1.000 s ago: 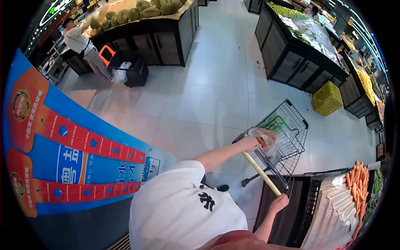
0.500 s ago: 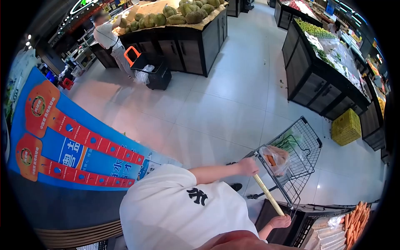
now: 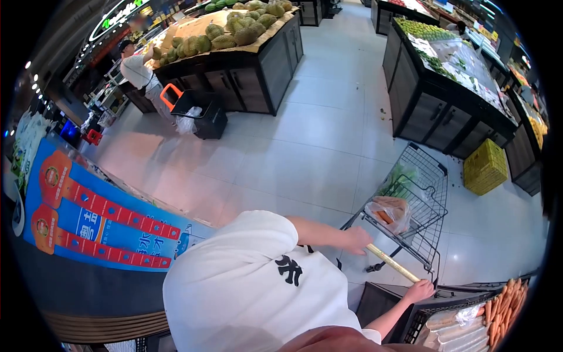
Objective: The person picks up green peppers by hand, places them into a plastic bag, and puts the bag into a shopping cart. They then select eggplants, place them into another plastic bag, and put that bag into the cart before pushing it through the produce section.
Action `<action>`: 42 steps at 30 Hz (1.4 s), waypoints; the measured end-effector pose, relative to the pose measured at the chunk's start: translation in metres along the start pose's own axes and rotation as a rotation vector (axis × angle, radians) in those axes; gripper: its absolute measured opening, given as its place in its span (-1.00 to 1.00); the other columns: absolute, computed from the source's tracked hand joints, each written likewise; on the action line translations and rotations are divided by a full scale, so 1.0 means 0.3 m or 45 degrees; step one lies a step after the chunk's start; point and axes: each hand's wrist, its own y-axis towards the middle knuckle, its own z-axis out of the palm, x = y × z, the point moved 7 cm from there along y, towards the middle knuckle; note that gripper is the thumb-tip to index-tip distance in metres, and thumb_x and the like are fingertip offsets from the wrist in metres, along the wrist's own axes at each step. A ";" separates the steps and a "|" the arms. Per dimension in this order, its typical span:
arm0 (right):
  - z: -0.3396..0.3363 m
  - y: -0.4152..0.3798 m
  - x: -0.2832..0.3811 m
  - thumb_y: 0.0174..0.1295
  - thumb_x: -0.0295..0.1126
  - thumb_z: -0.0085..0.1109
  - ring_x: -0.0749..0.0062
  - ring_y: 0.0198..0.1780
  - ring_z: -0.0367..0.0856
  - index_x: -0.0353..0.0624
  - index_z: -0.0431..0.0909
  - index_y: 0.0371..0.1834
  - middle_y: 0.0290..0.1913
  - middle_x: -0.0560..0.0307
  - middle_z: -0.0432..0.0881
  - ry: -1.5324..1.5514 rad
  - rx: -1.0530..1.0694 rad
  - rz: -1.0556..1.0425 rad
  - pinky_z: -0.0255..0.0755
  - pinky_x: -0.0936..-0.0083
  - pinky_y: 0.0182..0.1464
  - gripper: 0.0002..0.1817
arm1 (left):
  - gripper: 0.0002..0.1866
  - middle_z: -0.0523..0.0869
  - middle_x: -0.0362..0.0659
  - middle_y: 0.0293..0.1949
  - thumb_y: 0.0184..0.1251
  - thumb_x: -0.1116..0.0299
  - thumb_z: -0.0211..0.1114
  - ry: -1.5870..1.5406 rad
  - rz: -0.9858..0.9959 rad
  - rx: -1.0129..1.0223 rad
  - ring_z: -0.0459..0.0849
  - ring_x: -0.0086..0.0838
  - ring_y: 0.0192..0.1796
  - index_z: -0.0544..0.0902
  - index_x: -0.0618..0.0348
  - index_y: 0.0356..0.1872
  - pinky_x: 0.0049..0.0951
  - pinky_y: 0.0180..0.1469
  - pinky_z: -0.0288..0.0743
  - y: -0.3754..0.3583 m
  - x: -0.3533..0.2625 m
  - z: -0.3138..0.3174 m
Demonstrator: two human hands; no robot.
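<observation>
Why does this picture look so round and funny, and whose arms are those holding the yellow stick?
The picture comes from a small camera worn on a person's head, looking forward and down. Its wide lens bends everything into a round shape. You see the person's white shirt from above. Their left hand and right hand grip the yellow handle of a wire shopping cart in a grocery store. Inside the cart lie a plastic bag of carrots and some bagged greens. More carrots sit on a stand nearby. Far off, another person stands beside a display of spiky green fruit.

White short-sleeved T-shirt [image 3: 246, 293], black chest logo [image 3: 290, 270] (interlocking letters), bare forearms
</observation>
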 end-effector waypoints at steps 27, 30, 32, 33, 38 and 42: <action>0.511 0.662 0.244 0.33 -0.16 0.03 0.10 -0.13 0.58 -0.14 0.70 -0.44 -0.32 0.03 0.68 -0.271 0.222 0.267 0.29 0.08 0.16 -0.64 | -0.65 0.79 -0.07 -0.38 0.12 -0.02 0.35 0.315 0.314 0.089 0.79 -0.16 -0.26 0.74 0.08 -0.37 -0.14 -0.18 0.66 1.124 0.709 -0.409; 0.604 0.721 0.383 0.34 -0.12 0.03 0.05 -0.26 0.62 -0.12 0.72 -0.44 -0.38 0.02 0.70 -0.169 0.310 0.275 0.43 0.11 -0.06 -0.62 | -0.64 0.77 -0.11 -0.42 0.05 -0.04 0.41 0.392 0.382 -0.047 0.77 -0.16 -0.33 0.70 0.07 -0.45 -0.13 -0.24 0.65 1.307 0.907 -0.547; 0.626 0.807 0.506 0.35 -0.05 0.03 -0.03 -0.32 0.66 -0.13 0.72 -0.44 -0.40 -0.02 0.70 -0.001 0.503 0.464 0.50 0.10 -0.17 -0.57 | -0.67 0.75 -0.14 -0.44 0.00 0.00 0.45 0.455 0.305 -0.193 0.76 -0.17 -0.28 0.69 0.04 -0.46 -0.17 -0.09 0.63 1.430 1.041 -0.628; 0.653 0.837 0.560 0.37 0.00 0.00 -0.06 -0.30 0.67 -0.13 0.73 -0.43 -0.39 -0.05 0.71 0.047 0.543 0.493 0.52 0.09 -0.18 -0.53 | -0.72 0.73 -0.13 -0.38 0.02 0.07 0.45 0.468 0.230 -0.279 0.72 -0.19 -0.14 0.67 0.04 -0.42 -0.18 0.01 0.58 1.491 1.098 -0.665; 0.782 0.943 0.807 0.43 0.17 -0.16 -0.06 -0.26 0.71 -0.14 0.74 -0.41 -0.38 -0.10 0.72 0.301 0.923 0.708 0.56 0.05 -0.20 -0.35 | -0.78 0.62 -0.14 -0.06 0.13 0.36 0.37 0.521 0.044 -0.825 0.46 -0.27 0.32 0.57 0.05 -0.21 -0.14 0.22 0.43 1.760 1.297 -0.701; 0.904 0.986 0.878 0.39 0.22 -0.13 -0.07 -0.26 0.71 -0.14 0.73 -0.34 -0.36 -0.09 0.73 0.405 1.095 0.612 0.57 0.06 -0.18 -0.35 | -0.78 0.56 -0.17 0.05 0.18 0.44 0.31 0.417 0.074 -0.759 0.39 -0.29 0.39 0.52 0.07 -0.15 -0.17 0.10 0.55 1.934 1.386 -0.694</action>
